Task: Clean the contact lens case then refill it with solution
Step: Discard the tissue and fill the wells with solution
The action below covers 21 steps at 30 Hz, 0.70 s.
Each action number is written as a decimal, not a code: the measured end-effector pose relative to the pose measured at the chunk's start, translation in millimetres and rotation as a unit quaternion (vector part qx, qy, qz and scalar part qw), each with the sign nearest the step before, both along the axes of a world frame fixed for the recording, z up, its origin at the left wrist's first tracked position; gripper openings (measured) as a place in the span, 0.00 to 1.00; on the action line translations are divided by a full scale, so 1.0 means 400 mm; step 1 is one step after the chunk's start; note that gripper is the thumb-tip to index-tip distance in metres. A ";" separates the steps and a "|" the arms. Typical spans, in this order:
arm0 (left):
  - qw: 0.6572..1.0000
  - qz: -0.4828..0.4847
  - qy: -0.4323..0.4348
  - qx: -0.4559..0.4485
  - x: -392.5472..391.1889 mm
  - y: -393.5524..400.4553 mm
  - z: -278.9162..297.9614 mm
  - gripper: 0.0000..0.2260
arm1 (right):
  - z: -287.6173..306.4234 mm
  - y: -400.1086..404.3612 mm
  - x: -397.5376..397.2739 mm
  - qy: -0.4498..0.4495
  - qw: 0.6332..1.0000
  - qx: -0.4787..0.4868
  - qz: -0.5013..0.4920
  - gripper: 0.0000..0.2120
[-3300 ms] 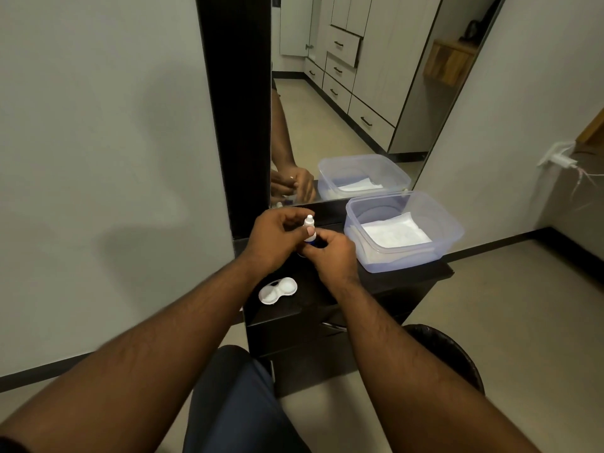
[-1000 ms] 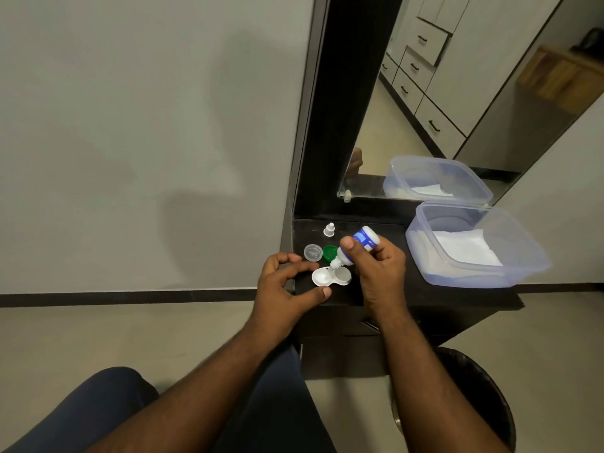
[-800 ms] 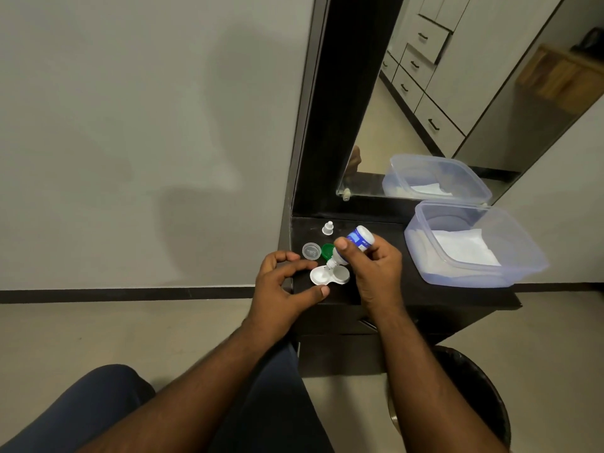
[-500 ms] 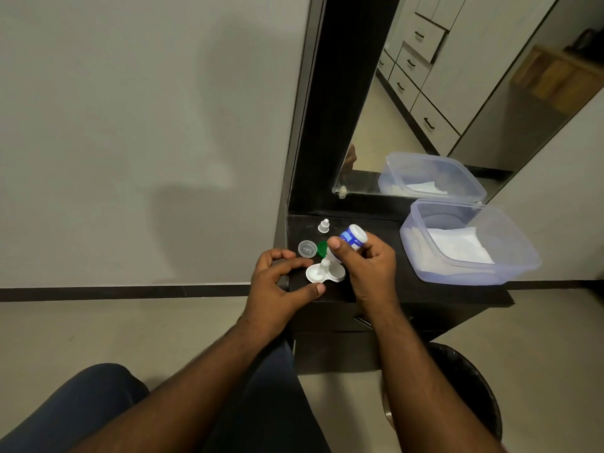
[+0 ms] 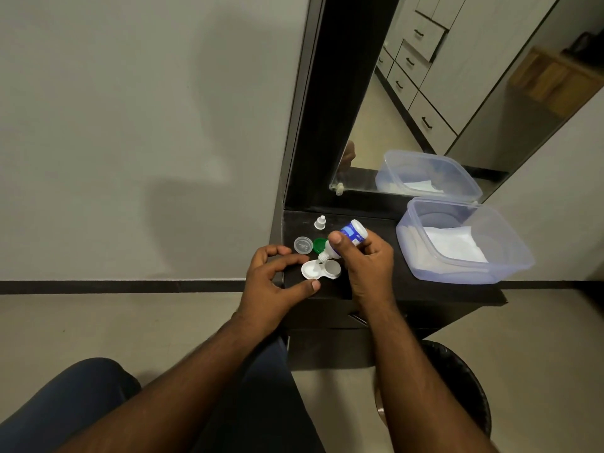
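Observation:
The white contact lens case point(image 5: 320, 269) lies open on the black shelf point(image 5: 392, 282), both wells facing up. My right hand point(image 5: 366, 259) grips the small white and blue solution bottle point(image 5: 347, 238), tipped nozzle-down over the case's left well. My left hand point(image 5: 274, 282) rests at the shelf's left edge with index finger and thumb curved around the case's left end, thumb tip by the near rim. A clear cap point(image 5: 303, 245) and a green cap point(image 5: 319, 245) lie behind the case. The bottle's small white cap point(image 5: 320, 222) stands farther back.
A clear plastic tub point(image 5: 510, 266) with white tissue in it stands on the shelf's right side. A mirror point(image 5: 425, 93) rises behind the shelf. A black bin point(image 5: 464, 387) is on the floor below, to the right.
The bottle's nozzle has shifted from above the case's right well to above the left well. My left hand has stayed beside the case.

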<state>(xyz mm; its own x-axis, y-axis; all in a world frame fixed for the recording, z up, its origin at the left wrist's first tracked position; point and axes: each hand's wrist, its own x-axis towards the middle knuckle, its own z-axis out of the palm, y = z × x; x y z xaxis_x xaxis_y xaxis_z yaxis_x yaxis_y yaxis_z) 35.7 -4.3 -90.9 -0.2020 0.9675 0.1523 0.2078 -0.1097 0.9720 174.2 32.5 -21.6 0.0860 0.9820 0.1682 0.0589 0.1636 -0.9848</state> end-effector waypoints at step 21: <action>1.000 -0.003 -0.008 0.012 -0.002 0.001 -0.011 0.18 | -0.008 0.003 0.004 -0.011 1.000 -0.004 0.022 0.04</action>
<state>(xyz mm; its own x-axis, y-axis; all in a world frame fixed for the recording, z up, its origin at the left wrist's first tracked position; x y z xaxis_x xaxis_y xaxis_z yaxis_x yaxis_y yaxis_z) 34.9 -3.7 -95.3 -0.1982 0.9648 0.1730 0.1920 -0.1349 0.9721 175.7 33.7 -24.7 0.0396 0.9861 0.1613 0.0731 0.1581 -0.9847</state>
